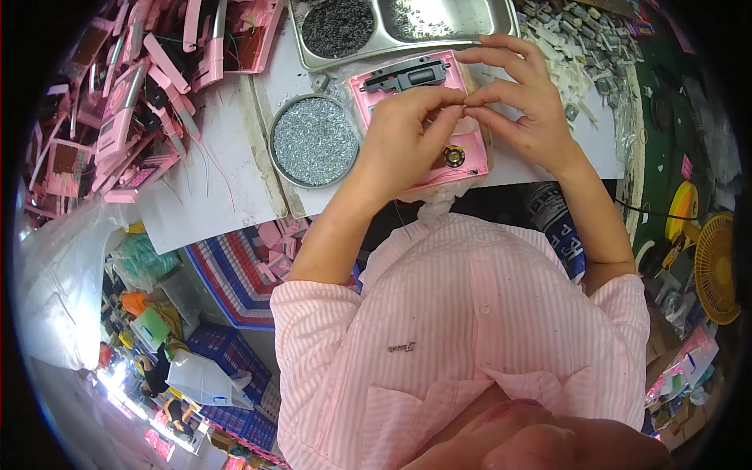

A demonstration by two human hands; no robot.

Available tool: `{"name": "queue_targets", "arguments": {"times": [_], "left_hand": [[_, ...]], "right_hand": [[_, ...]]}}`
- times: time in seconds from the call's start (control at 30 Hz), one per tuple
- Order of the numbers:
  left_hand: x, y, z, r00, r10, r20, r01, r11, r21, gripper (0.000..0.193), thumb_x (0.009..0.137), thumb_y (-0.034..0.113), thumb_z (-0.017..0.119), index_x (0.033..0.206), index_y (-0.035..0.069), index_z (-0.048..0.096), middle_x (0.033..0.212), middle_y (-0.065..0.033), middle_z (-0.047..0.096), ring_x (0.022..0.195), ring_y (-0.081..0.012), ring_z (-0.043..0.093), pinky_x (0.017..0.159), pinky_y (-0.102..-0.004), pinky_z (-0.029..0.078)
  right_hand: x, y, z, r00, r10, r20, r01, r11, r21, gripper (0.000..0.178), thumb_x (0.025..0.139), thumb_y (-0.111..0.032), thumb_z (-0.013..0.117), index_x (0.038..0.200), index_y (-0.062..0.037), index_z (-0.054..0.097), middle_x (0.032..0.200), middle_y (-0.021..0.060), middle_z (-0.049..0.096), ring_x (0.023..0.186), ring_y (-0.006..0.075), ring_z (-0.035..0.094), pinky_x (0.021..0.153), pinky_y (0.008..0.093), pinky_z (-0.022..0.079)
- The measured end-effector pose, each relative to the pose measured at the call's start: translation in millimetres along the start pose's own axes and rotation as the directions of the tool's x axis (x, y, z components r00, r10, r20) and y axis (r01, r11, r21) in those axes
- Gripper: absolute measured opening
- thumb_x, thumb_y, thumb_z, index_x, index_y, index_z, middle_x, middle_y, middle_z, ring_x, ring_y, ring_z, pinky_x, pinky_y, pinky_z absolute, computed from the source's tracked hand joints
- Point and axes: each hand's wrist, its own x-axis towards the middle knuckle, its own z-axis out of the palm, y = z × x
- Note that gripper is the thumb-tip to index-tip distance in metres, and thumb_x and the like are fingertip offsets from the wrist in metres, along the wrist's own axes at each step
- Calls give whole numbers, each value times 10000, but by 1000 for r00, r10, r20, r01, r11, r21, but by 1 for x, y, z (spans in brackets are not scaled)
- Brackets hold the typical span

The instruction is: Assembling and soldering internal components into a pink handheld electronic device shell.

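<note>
A pink rectangular plastic housing (pixel 470 153) lies open on the white bench in front of me, with a black part (pixel 407 77) at its far end and a small round speaker (pixel 453 156) near its near edge. My left hand (pixel 407 137) and my right hand (pixel 521 98) hover over the housing, fingertips pinched together on something thin, perhaps a wire, too small to make out.
A round tin of small silvery screws (pixel 314 141) sits left of the housing. A steel tray (pixel 462 31) with dark small parts lies behind. Pink housings (pixel 133 102) pile at the left, pale parts (pixel 576 47) at the right. A yellow fan (pixel 717 270) stands lower right.
</note>
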Motion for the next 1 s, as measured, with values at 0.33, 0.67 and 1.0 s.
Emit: {"name": "queue_targets", "arguments": {"times": [0.33,0.67,1.0], "left_hand": [[0,7,-5,989,-140,-42,137,988,-67,130,952,74,680,1042,-13,713,833,-2,680,744,-52,631,651,-213,529],[-4,1,2,963,209,-170,-154,945,289,112,916,53,703,1004,-16,706,836,-67,718,712,-105,670,650,-247,534],[-1,3,15,936,294,-193,-176,868,465,112,850,51,743,946,16,699,879,-80,676,756,-187,650,675,-314,525]], "right_hand": [[-72,48,-60,925,217,-313,-228,974,0,170,855,-30,705,1022,-54,724,1250,86,687,1146,249,610,1002,368,463],[-275,175,-248,93,873,-478,-80,485,871,163,964,-77,671,1069,18,590,975,117,626,768,213,537,687,324,476],[-243,149,-270,-95,588,-804,-388,721,573,202,941,-127,603,786,-107,474,624,18,382,530,130,344,493,287,292]]}}
